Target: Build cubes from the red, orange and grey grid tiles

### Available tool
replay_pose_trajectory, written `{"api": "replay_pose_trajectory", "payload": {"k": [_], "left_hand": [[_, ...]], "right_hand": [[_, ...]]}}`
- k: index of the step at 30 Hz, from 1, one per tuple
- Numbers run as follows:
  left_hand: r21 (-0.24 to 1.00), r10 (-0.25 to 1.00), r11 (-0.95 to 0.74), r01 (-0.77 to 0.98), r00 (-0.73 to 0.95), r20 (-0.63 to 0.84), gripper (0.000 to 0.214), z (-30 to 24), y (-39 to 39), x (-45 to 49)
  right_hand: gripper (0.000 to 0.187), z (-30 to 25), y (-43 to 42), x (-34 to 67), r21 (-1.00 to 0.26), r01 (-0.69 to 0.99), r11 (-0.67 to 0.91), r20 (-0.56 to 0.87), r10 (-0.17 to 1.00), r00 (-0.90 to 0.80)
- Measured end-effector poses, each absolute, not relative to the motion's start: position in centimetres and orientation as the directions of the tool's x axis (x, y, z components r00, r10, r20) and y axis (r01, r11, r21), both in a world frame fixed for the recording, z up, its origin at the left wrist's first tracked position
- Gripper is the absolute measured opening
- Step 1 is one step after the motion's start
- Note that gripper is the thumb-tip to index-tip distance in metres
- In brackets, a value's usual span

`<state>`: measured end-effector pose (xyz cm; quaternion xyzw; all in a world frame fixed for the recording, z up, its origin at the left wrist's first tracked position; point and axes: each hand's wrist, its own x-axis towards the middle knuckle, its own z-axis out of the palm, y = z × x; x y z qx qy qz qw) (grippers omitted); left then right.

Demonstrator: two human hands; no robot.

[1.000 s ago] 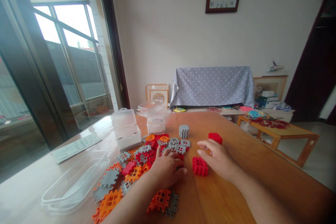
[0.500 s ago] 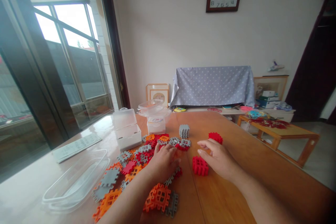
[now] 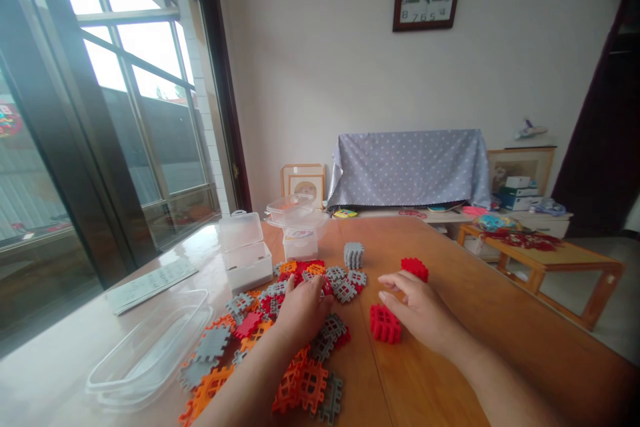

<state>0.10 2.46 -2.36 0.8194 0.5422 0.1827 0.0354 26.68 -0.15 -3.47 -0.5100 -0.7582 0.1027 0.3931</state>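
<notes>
My left hand rests over a pile of interlocking plastic tiles, its fingers apart. A red tile shows between its thumb and fingertips; no grip on it is visible. Grey tiles and orange tiles lie around this hand, some hidden under it. Loosely curved, my right hand holds nothing, with thumb and fingers apart. Just left of it stands a stack of red lattice tiles. Another red stack sits behind its knuckles, and a grey stack stands farther back.
An open lidded clear box stands behind the pile, beside several stacked clear containers. Clear trays lie at the left near a printed sheet. A low wooden table stands beyond the table's right edge.
My left hand has drawn slightly left and back over the pile, uncovering grey tiles to its right. The right hand keeps its place beside the red stack. The view has tilted up slightly.
</notes>
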Motion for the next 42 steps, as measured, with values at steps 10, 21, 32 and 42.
{"api": "replay_pose_trajectory", "payload": {"k": [10,21,32,42], "left_hand": [[0.369,0.896,-0.370,0.852,0.222,0.385,0.008,-2.3,3.4,0.0],[0.970,0.861,-0.242,-0.034,0.454,0.231,0.013,-0.7,0.3,2.6],[0.983,0.885,-0.036,-0.183,0.451,0.116,0.021,-1.0,-0.3,3.9],[0.976,0.904,0.029,-0.216,0.422,0.067,0.027,-1.2,-0.4,3.9]], "right_hand": [[0.025,-3.5,-0.1,26.7,-0.564,0.675,0.476,0.517,0.841,-0.161],[0.039,-1.9,-1.9,24.7,-0.811,0.390,0.436,0.390,0.900,-0.195],[0.032,-1.3,-2.0,24.6,-0.949,0.168,0.267,0.243,0.958,-0.150],[0.055,-1.5,-2.4,24.4,-0.625,0.560,0.544,0.497,0.830,-0.252]]}}
